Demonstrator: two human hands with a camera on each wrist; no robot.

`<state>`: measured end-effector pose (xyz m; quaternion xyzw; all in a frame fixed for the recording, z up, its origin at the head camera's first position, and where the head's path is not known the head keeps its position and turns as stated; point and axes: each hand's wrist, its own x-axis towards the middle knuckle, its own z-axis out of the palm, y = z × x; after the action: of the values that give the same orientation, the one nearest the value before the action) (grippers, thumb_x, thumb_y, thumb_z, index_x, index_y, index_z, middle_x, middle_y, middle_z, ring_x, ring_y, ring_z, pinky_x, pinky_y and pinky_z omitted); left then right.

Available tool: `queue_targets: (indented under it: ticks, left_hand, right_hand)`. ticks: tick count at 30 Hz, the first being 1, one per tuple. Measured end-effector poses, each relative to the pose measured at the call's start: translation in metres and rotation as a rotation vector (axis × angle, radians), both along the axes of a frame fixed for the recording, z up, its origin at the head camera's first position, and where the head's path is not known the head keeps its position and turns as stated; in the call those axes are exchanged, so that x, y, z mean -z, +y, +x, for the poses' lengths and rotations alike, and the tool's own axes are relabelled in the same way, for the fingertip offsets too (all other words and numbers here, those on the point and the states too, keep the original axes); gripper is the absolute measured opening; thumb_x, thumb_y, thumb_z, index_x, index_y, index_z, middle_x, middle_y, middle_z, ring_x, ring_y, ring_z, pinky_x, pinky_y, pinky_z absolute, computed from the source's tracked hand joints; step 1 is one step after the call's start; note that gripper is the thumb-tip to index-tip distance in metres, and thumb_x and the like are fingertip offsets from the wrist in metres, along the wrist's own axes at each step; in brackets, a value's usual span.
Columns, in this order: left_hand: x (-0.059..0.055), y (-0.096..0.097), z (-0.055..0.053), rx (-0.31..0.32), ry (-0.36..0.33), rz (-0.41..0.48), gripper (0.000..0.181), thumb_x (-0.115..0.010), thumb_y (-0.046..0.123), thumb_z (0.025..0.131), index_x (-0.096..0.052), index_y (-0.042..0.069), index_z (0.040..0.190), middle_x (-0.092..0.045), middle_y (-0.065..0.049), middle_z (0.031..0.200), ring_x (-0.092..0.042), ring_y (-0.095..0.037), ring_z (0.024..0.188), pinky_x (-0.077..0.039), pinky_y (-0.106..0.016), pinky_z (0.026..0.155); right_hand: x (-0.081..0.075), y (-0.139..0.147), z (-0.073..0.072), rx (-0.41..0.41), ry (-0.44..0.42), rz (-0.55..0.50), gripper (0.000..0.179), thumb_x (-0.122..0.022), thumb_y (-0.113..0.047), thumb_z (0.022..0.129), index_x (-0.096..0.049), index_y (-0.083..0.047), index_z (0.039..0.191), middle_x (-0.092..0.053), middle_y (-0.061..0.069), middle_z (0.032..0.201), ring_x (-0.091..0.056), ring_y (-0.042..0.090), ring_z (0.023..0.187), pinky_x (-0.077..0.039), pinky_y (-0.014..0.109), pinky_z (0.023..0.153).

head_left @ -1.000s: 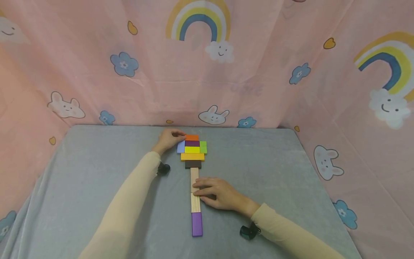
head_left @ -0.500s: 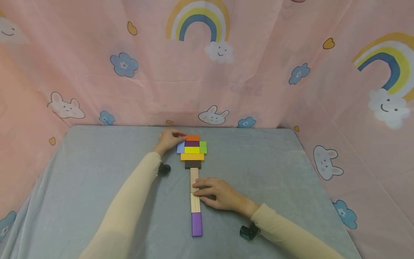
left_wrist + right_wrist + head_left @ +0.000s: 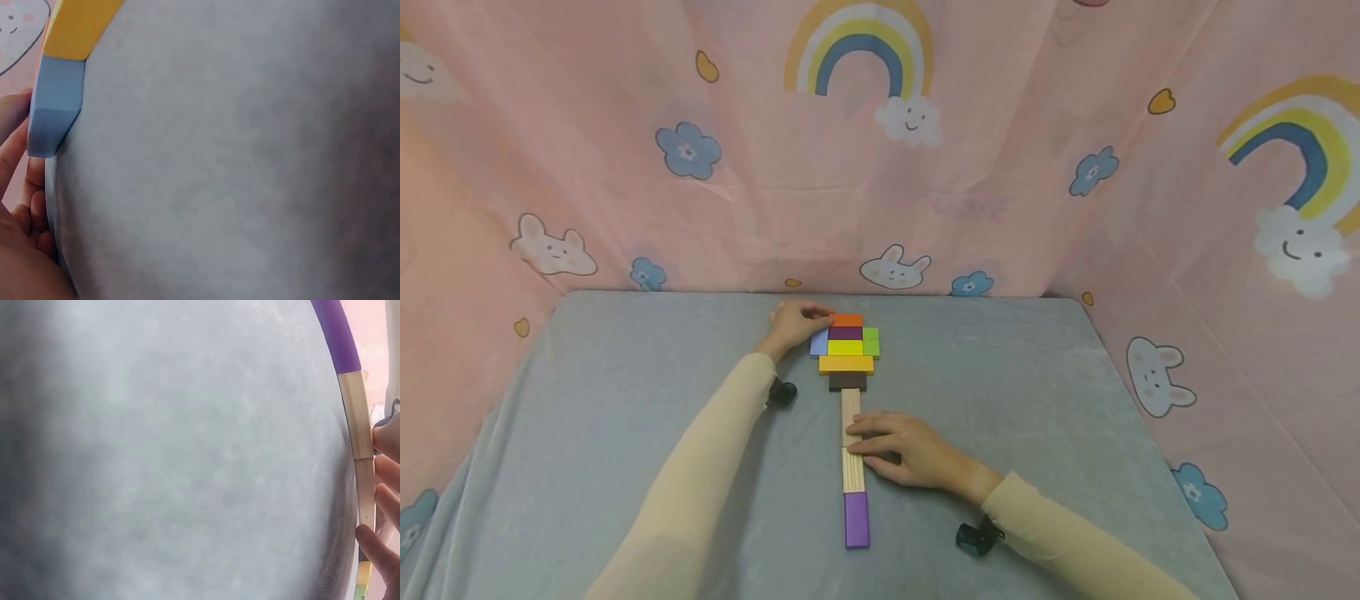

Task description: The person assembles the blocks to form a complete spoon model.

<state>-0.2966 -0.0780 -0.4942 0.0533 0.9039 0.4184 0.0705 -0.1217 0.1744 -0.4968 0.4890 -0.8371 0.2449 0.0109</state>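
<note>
Near the far side of the table, my left hand [image 3: 792, 323] pinches the left end of an orange block [image 3: 847, 320], the topmost of a flat figure made of blocks. Below it lie a dark purple block [image 3: 846, 332] and a yellow block [image 3: 846, 347], flanked by a light blue block [image 3: 818, 342] and green blocks [image 3: 871, 342]. An amber block [image 3: 846, 363] and a dark brown block [image 3: 847, 381] follow. My right hand [image 3: 913, 450] rests its fingers on the plain wooden blocks [image 3: 853, 472] of the stem. A purple block [image 3: 857, 519] ends the stem.
A grey cloth [image 3: 1037, 400] covers the table. Behind and beside it hangs a pink curtain [image 3: 1000, 217] with rainbows, clouds and rabbits. Black wrist cameras, one on the left [image 3: 783, 392] and one on the right [image 3: 976, 537], hang below the sleeves.
The orange block has shifted slightly right with my left fingertips, over the dark purple block. My right hand has stayed in place.
</note>
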Motion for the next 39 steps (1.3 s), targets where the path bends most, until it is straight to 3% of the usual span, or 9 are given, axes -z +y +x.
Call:
queue_targets:
  ticks: [26, 36, 39]
  left_hand:
    - [0.0009, -0.0014, -0.0022, 0.0, -0.009, -0.007, 0.033, -0.064, 0.037, 0.095, -0.071, 0.016, 0.12, -0.069, -0.009, 0.11, -0.042, -0.028, 0.119, -0.019, -0.05, 0.107]
    - [-0.0002, -0.0065, -0.0002, 0.036, -0.03, 0.0, 0.036, -0.06, 0.039, 0.097, -0.069, 0.015, 0.122, -0.068, -0.009, 0.125, -0.043, -0.029, 0.126, -0.019, -0.052, 0.112]
    - [-0.0032, -0.0095, 0.0018, 0.062, -0.039, 0.022, 0.037, -0.059, 0.038, 0.098, -0.067, 0.014, 0.125, -0.066, -0.01, 0.129, -0.049, -0.029, 0.127, -0.027, -0.05, 0.116]
  right_hand:
    - [-0.0037, 0.0007, 0.0001, 0.014, -0.003, 0.047, 0.031, -0.065, -0.025, 0.095, -0.069, -0.024, 0.126, -0.062, -0.006, 0.138, -0.05, 0.014, 0.138, -0.044, 0.041, 0.114]
    - [-0.003, 0.0011, 0.0015, -0.005, 0.062, 0.054, 0.031, -0.065, -0.024, 0.094, -0.069, -0.025, 0.126, -0.063, -0.006, 0.136, -0.052, 0.015, 0.136, -0.047, 0.041, 0.11]
    - [-0.0034, 0.001, 0.0019, -0.01, 0.076, 0.055, 0.032, -0.065, -0.025, 0.094, -0.069, -0.025, 0.126, -0.064, -0.005, 0.136, -0.053, 0.015, 0.135, -0.048, 0.042, 0.109]
